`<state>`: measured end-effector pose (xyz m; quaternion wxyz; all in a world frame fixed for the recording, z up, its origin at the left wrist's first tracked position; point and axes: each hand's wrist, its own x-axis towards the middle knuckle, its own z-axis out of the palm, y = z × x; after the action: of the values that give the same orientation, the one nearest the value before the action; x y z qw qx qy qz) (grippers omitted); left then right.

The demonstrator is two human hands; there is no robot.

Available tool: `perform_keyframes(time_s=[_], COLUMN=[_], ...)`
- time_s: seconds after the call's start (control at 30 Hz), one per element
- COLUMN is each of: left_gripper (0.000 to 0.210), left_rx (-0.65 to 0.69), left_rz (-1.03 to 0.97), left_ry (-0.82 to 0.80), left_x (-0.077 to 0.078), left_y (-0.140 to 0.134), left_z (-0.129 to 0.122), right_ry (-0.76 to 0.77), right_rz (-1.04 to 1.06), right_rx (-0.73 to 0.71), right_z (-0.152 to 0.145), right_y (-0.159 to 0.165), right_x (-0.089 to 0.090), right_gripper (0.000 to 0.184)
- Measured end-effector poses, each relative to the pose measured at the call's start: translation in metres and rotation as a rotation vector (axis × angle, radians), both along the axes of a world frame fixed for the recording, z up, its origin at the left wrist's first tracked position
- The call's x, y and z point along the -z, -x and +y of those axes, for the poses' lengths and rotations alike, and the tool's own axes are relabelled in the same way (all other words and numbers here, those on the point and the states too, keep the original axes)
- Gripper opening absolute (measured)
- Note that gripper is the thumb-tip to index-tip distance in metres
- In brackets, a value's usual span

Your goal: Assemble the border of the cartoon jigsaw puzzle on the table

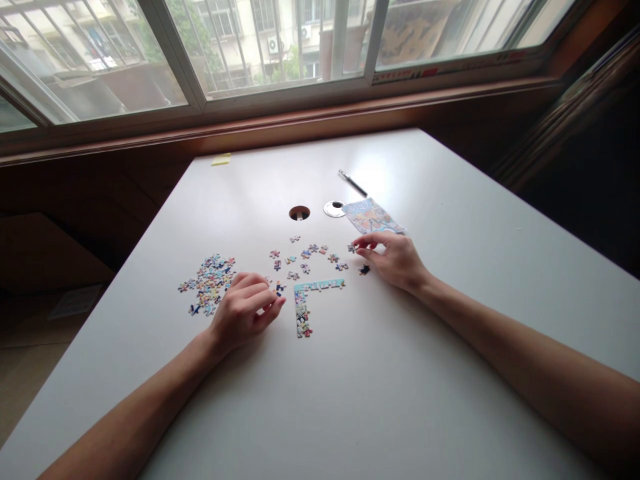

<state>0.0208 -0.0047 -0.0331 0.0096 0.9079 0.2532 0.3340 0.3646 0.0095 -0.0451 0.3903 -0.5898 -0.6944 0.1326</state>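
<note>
My right hand (395, 260) pinches a small puzzle piece (351, 248) at its fingertips, just in front of the picture sheet (375, 216). A dark puzzle piece (364, 270) lies on the table under that hand. My left hand (247, 307) rests loosely bent, thumb apart from the fingers, with nothing visible in it. It is between the heap of loose pieces (213, 280) and the joined puzzle section (302, 307). This section forms an L-shaped corner with a light blue top strip. Several single pieces (313, 249) are scattered beyond it.
The white table (350, 400) has a round cable hole (299, 213) and a metal-rimmed one (334, 209). A black pen (353, 183) lies behind the picture sheet. A yellow sticky note (221, 159) sits at the far left edge. Windows (280, 47) stand beyond the table.
</note>
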Motion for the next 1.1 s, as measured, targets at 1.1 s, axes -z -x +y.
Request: perform_keyframes(time_s=[1.1], left_gripper=[0.023], left_rx=[0.005], left_rz=[0.005], left_ry=[0.019], left_x=[0.0008], left_y=[-0.0002], left_z=[0.0008], right_ry=[0.028], right_rz=[-0.072], right_rx=[-0.04], right_z=[-0.0014], right_y=[0.0011], right_x=[-0.0045], right_gripper=[0.017])
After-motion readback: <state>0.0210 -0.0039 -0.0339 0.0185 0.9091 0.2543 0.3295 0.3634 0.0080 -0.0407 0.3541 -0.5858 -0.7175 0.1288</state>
